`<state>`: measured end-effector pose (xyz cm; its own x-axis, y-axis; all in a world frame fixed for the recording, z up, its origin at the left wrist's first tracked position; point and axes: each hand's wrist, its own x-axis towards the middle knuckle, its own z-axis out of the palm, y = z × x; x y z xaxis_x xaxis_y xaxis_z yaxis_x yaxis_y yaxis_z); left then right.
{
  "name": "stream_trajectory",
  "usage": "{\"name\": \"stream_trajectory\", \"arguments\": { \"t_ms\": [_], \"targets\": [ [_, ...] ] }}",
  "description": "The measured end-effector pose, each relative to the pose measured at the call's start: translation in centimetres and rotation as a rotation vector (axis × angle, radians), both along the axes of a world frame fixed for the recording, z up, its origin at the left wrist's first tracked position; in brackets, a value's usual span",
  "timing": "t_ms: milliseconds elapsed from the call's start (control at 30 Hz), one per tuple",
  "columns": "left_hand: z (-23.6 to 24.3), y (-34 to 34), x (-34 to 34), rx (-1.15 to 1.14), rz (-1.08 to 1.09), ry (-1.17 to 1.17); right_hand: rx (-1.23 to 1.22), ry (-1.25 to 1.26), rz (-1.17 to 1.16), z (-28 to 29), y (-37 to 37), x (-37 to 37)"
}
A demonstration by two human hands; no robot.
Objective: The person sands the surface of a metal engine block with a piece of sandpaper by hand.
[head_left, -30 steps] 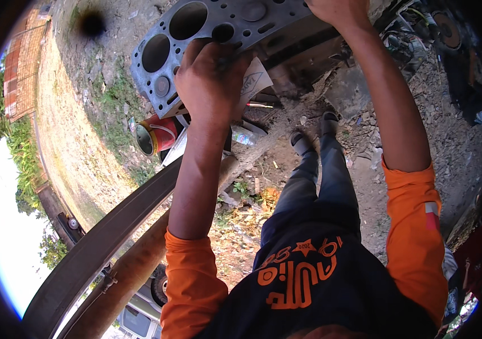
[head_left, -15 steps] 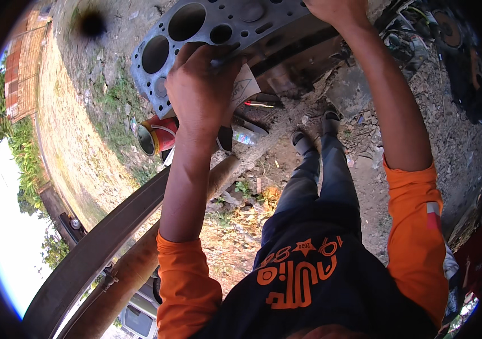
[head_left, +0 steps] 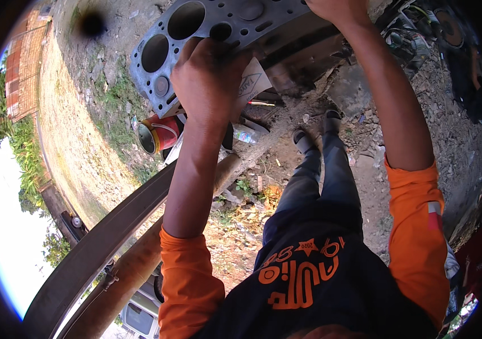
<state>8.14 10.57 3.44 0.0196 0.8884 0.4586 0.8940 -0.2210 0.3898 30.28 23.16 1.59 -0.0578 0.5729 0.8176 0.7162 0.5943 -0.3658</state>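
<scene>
The left hand (head_left: 207, 79) is clamped on a pale sheet (head_left: 257, 83) against the engine block (head_left: 241, 26) beneath it. Farther right, the cropped right hand's (head_left: 341, 9) grip can't be told.

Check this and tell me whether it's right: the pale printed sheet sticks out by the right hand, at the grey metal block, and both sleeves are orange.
One error: the pale printed sheet sticks out by the left hand, as the head view shows. The grey metal block and orange sleeves stand.
</scene>
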Motion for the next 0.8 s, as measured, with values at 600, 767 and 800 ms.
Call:
{"name": "stream_trajectory", "arguments": {
  "t_ms": [600, 767, 800],
  "targets": [
    [-0.6, -1.6, -1.3, 0.058, 0.059, -0.005, -0.071, 0.007, -0.009, 0.1, 0.0, -0.4],
    [-1.2, -1.5, -0.2, 0.070, 0.117, 0.051, -0.086, 0.015, 0.035, -0.6, -0.1, -1.4],
    [-1.0, -0.6, 0.7, 0.078, 0.072, 0.033, -0.075, -0.013, -0.009, 0.3, 0.0, 0.4]
  ]
}}
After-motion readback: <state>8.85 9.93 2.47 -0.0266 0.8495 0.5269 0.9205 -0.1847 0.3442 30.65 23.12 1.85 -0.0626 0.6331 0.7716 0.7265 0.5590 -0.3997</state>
